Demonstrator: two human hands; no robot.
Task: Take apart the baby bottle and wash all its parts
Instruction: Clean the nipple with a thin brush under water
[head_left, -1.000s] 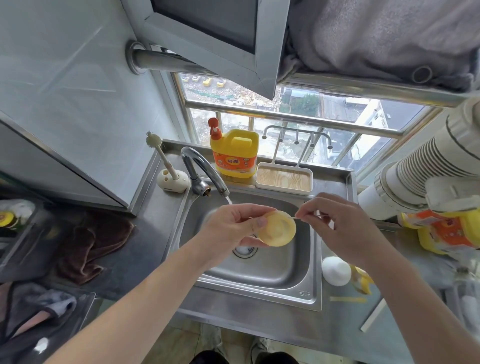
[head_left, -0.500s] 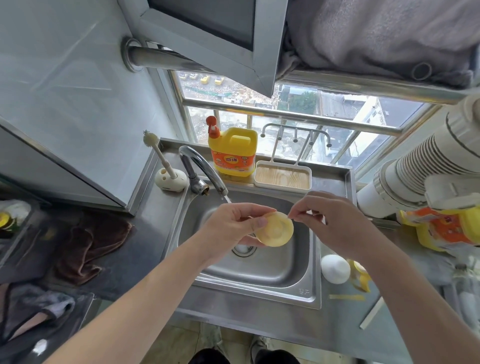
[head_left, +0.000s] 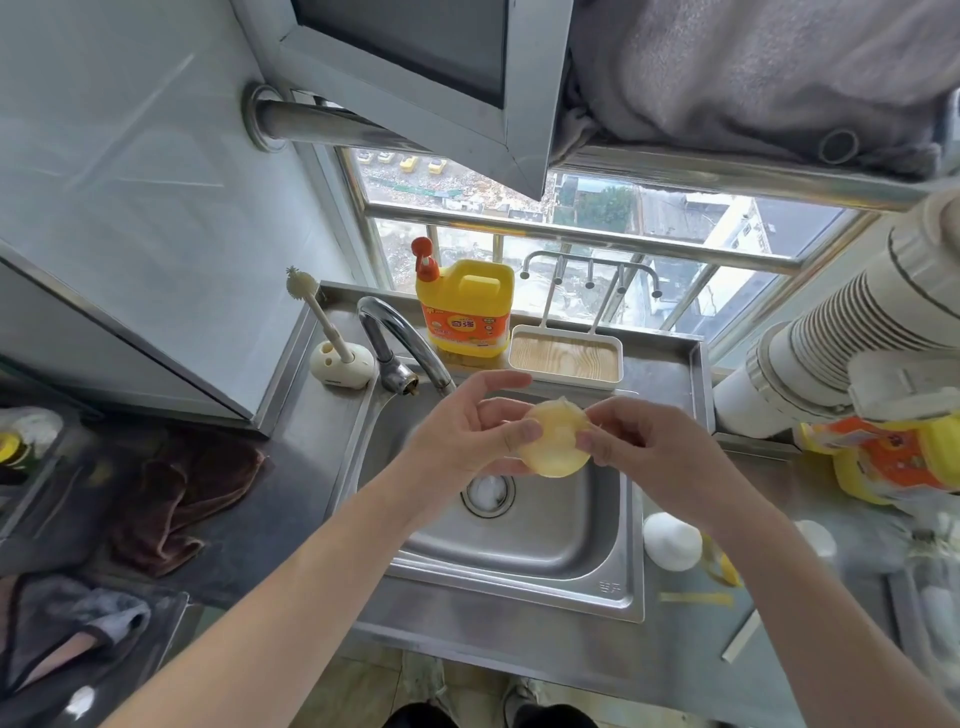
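While my left hand (head_left: 457, 441) and right hand (head_left: 657, 449) pinch a yellow disc (head_left: 553, 444) over the sink (head_left: 561, 551), detergent (head_left: 470, 306) stands beneath the window (head_left: 597, 218).

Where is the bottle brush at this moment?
Head view, left side: the bottle brush stands in its white holder on the counter, just left of the faucet.

Stainless steel counter (head_left: 660, 375): yellow plastic detergent jug (head_left: 470, 306) is recorded beyond left hand (head_left: 457, 441), white wood-floored tray (head_left: 566, 358) beyond right hand (head_left: 649, 447), cream brush holder (head_left: 340, 366) beyond-left of left hand.
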